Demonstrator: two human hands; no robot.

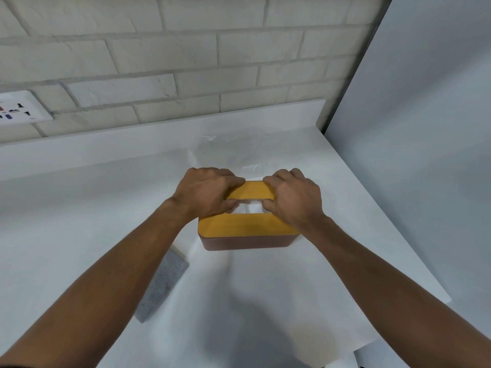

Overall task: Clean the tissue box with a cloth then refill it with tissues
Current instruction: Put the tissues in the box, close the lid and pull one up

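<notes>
Pressing both hands on the yellow lid of the tissue box [245,229] at the counter's centre.

My left hand [206,193] curls over the lid's 9 o'clock end, my right hand [293,199] over its 3 o'clock end, both gripping it, thumbs by the slot where white tissue [249,207] shows. From the box, the grey cloth [162,282] lies at 7 o'clock and clear plastic wrap [225,150] at 12 on the white counter [79,195].
</notes>
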